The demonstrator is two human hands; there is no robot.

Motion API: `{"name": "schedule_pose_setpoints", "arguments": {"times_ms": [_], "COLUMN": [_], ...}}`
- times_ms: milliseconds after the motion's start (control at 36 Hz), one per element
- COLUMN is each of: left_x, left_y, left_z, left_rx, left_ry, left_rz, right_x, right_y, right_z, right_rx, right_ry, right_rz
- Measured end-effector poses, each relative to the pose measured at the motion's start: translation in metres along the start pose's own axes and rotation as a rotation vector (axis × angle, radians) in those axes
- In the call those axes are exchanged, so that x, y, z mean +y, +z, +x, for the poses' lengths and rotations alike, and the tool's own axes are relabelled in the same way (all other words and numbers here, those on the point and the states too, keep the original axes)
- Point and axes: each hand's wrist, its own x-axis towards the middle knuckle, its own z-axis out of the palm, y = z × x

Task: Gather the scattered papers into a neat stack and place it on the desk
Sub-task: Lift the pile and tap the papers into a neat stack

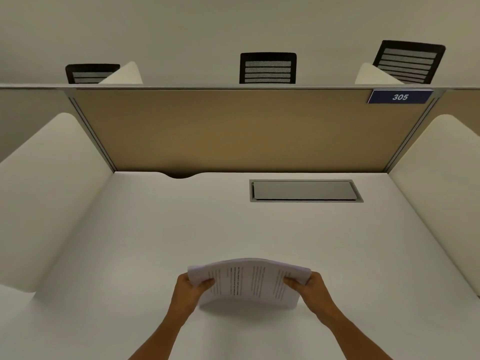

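Observation:
A stack of printed white papers (249, 281) is held between both hands low in the middle of the view, over the white desk (233, 229). The sheets bow upward in an arch, with their lower edge close to the desk surface. My left hand (191, 289) grips the stack's left side, thumb on top. On the right side my right hand (310, 287) grips it the same way. No other loose sheets show on the desk.
White side dividers (52, 190) wall the desk left and right, and a tan back panel (233, 131) with a "305" sign (400, 96) closes the far side. A grey cable hatch (305, 190) sits in the desk's far right. Black chairs (268, 68) stand beyond.

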Motion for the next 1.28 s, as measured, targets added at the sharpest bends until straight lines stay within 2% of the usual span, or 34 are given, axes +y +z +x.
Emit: {"name": "schedule_pose_setpoints", "arguments": {"times_ms": [750, 1278], "left_x": [-0.011, -0.027], "left_y": [0.001, 0.0], "left_z": [0.003, 0.001], "left_rx": [-0.069, -0.125], "left_ry": [0.018, 0.014], "left_rz": [-0.019, 0.037], "right_x": [0.014, 0.029], "right_y": [0.001, -0.005], "right_z": [0.01, 0.009], "right_rx": [0.023, -0.027], "right_ry": [0.015, 0.024], "right_rz": [-0.035, -0.18]}}
